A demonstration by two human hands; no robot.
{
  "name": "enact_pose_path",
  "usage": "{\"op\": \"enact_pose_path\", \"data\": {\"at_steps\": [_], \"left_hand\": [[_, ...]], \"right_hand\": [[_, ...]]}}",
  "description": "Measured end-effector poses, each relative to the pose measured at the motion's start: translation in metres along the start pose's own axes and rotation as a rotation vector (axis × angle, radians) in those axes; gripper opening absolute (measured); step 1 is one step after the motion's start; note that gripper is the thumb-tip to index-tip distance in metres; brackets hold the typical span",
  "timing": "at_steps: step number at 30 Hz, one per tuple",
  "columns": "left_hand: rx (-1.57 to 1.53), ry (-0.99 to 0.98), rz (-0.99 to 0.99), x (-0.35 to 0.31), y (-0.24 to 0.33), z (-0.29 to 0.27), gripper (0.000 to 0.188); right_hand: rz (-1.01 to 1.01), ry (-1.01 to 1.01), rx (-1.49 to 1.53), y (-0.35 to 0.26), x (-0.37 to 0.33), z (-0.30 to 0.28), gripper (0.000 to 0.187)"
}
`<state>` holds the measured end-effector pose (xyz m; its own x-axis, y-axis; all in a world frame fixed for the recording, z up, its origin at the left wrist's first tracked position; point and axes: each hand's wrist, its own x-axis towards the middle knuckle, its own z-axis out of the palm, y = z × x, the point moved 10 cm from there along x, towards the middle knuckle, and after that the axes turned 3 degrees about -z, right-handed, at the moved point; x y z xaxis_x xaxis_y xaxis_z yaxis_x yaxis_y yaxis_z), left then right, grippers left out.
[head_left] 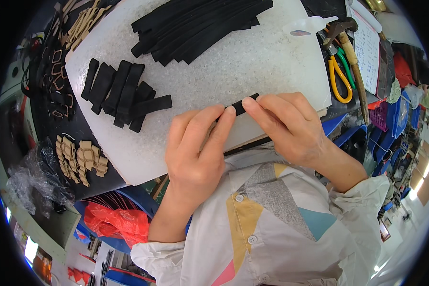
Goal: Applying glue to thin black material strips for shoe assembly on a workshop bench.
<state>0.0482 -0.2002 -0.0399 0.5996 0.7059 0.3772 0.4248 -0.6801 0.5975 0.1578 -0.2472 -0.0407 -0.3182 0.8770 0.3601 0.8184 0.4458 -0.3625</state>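
Both hands press a short black strap piece [240, 106] flat on a white board [252, 62]. My left hand [195, 152] pins its near end with the fingertips. At its far end, my right hand [286, 125] pinches with thumb and fingers. Most of the strap is hidden under the fingers. A row of folded black strap pieces [121, 93] lies on the board to the left of my hands. Several long black strips [200, 26] are piled at the board's far side.
Tan buckle pieces [80, 159] lie on the dark table at the left, more tan pieces [83, 21] far left. A hammer [350, 45], yellow-handled scissors [337, 78] and a glue bottle [307, 25] sit to the right. A red bag [114, 221] hangs below the table.
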Motion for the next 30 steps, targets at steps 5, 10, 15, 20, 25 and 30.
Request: {"op": "enact_pose_path", "data": {"at_steps": [5,10,15,20,25,30], "left_hand": [[0.099,-0.105,-0.066,-0.004,0.006,0.005,0.037],[0.095,-0.084,-0.176,-0.007,0.004,0.008,0.033],[0.146,-0.175,-0.154,0.001,0.012,0.009,0.037],[0.187,-0.233,-0.097,0.009,0.019,0.009,0.038],[0.083,-0.067,0.021,0.009,0.004,-0.006,0.034],[0.253,0.254,-0.011,-0.013,-0.023,-0.062,0.034]], "right_hand": [[0.015,-0.066,-0.022,-0.002,0.006,0.000,0.044],[0.035,-0.152,-0.060,-0.006,0.013,0.000,0.039],[0.036,-0.174,-0.074,-0.006,0.014,0.006,0.035],[0.069,-0.171,-0.006,-0.004,0.024,0.001,0.031],[-0.008,-0.103,0.010,0.005,0.027,-0.012,0.036],[0.099,0.152,0.044,0.025,0.013,-0.036,0.044]]}}
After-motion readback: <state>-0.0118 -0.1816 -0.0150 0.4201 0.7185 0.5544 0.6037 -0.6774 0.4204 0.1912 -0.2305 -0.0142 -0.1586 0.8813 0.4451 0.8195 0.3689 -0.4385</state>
